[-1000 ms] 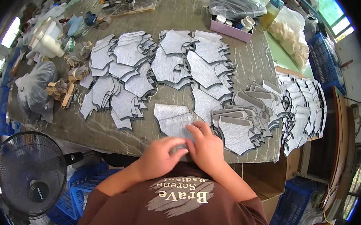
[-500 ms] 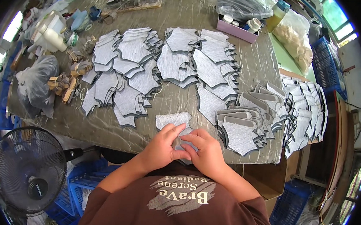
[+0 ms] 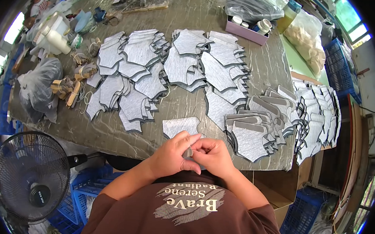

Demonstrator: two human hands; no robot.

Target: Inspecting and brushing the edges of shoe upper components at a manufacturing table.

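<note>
At the far left, a black floor fan [image 3: 31,178] stands below the table edge, and a clear plastic bag [image 3: 37,87] lies on the grey worktable [image 3: 190,13]. Stacks of grey cut fabric pieces [image 3: 134,76] cover the middle. At the near edge lies a single grey fabric piece [image 3: 179,126]; the left hand [image 3: 174,156] pinches its lower edge, fingers closed on it. The right hand [image 3: 213,155] touches the left, fingers curled on the same edge. Banded grey pieces [image 3: 251,136] lie just right.
</note>
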